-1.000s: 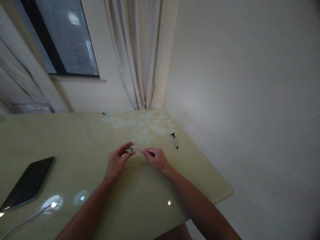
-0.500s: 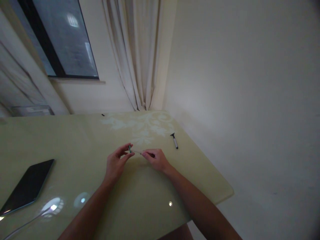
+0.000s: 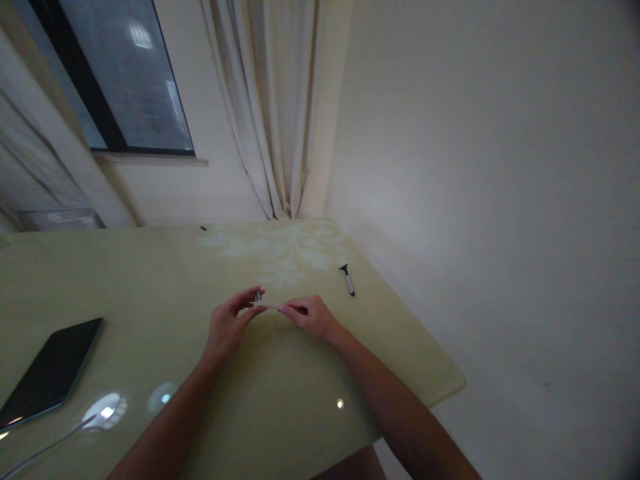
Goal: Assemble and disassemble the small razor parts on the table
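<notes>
My left hand [image 3: 231, 321] is over the middle of the table, its fingertips and thumb closed on a small dark green and silver piece [image 3: 258, 295]. From the right, my right hand [image 3: 311, 316] pinches a thin pale strip [image 3: 271, 307]. The strip's left end meets my left thumb just below the small piece. Exactly what the small piece is cannot be made out. Beyond my right hand, a razor [image 3: 349, 280] with a black head and grey handle lies on the table.
The glossy pale green table [image 3: 280, 413] shows light reflections. At the left lie a dark tablet [image 3: 53, 367] and a pale cable [image 3: 55, 443]. A tiny black object [image 3: 203, 228] sits near the far edge, before curtains [image 3: 280, 100]. A wall borders the right side.
The pale strip now reaches my left thumb, below the small piece, where before it pointed at the piece's lower part. Both hands otherwise hold nearly the same place; the view has shifted slightly.
</notes>
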Motion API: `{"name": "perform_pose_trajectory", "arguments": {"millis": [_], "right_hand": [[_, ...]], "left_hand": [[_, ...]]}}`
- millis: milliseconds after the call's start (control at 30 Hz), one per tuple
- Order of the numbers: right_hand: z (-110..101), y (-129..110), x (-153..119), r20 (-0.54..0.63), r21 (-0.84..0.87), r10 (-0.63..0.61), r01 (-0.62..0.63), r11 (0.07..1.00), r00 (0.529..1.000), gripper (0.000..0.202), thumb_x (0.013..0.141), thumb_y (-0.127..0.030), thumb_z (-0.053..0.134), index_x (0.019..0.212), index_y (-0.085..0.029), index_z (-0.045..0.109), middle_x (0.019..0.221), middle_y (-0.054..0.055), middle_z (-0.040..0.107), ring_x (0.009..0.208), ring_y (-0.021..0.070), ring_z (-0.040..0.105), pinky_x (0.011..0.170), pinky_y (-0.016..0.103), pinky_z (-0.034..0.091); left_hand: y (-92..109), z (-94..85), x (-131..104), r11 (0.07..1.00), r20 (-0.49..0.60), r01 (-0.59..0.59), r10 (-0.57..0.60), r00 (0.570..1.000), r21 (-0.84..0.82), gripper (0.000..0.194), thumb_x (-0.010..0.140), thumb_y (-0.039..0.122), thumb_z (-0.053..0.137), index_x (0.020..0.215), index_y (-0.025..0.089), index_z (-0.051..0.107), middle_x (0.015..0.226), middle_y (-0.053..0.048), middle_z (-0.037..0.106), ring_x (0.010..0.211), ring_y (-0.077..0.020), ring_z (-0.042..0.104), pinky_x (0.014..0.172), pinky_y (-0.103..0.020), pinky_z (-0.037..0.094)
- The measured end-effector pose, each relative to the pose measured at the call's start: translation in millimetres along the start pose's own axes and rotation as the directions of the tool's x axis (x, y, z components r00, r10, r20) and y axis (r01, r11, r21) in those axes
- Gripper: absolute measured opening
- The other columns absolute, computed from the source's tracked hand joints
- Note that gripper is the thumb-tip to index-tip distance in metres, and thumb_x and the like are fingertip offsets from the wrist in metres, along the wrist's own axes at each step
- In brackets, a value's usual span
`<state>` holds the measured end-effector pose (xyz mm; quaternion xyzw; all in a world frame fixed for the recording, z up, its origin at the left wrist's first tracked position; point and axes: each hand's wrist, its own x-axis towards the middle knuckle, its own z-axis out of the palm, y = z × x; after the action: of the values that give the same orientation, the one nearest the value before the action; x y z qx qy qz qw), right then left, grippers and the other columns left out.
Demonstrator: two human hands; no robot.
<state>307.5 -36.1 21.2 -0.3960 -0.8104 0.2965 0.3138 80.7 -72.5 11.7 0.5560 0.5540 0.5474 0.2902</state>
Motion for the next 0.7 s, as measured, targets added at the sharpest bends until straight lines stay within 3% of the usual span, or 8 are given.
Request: {"name": "perform_pose_trajectory", "arguments": {"millis": [133, 300, 400, 700], "right_hand": [[-0.8, 0.5, 0.2, -0.049, -0.03, 0.017, -0.018, 0.999, 0.999, 0.037, 0.1, -0.043, 0.057, 0.092, -0.02, 0.083, 0.067, -0.001, 0.065, 0.059, 0.0121, 0.049, 0.058, 0.025, 0.03], [1.5, 1.0, 0.5, -0.005, -0.016, 0.008, -0.008, 1.0, 1.0, 0.037, 0.099, -0.045, 0.057, 0.097, -0.021, 0.084, 0.066, -0.001, 0.065, 0.059, 0.0124, 0.049, 0.058, 0.024, 0.03], [2.4, 0.9, 0.9, -0.067, -0.029, 0.053, -0.055, 0.998, 0.996, 0.037, 0.099, -0.045, 0.057, 0.097, -0.02, 0.084, 0.067, 0.0, 0.067, 0.059, 0.0125, 0.05, 0.058, 0.025, 0.03], [-0.1, -2.6, 1.3, -0.051, -0.038, 0.015, -0.017, 0.999, 0.999, 0.037, 0.1, -0.045, 0.057, 0.096, -0.021, 0.084, 0.072, 0.001, 0.07, 0.062, 0.0132, 0.053, 0.06, 0.025, 0.032]], "left_hand": [[-0.1, -0.4, -0.4, 1.0, 0.004, 0.016, -0.016, 1.0, 0.021, 0.048, 0.071, 0.041, 0.082, 0.116, 0.022, 0.077, 0.112, -0.008, 0.081, 0.092, -0.0243, 0.075, 0.093, -0.041, 0.059], [-2.9, -0.9, 0.4, 1.0, 0.002, 0.003, -0.003, 1.0, 0.004, 0.049, 0.072, 0.042, 0.082, 0.116, 0.022, 0.077, 0.113, -0.008, 0.08, 0.094, -0.0245, 0.075, 0.095, -0.041, 0.058], [-5.7, -1.5, 1.5, 1.0, -0.005, 0.008, -0.008, 1.0, -0.006, 0.052, 0.07, 0.044, 0.083, 0.117, 0.022, 0.077, 0.111, -0.009, 0.081, 0.09, -0.024, 0.075, 0.093, -0.041, 0.059], [-6.1, -0.4, 0.5, 1.0, 0.007, -0.001, 0.001, 1.0, -0.002, 0.05, 0.072, 0.045, 0.082, 0.117, 0.022, 0.077, 0.112, -0.009, 0.081, 0.094, -0.0256, 0.075, 0.095, -0.043, 0.059]]}}
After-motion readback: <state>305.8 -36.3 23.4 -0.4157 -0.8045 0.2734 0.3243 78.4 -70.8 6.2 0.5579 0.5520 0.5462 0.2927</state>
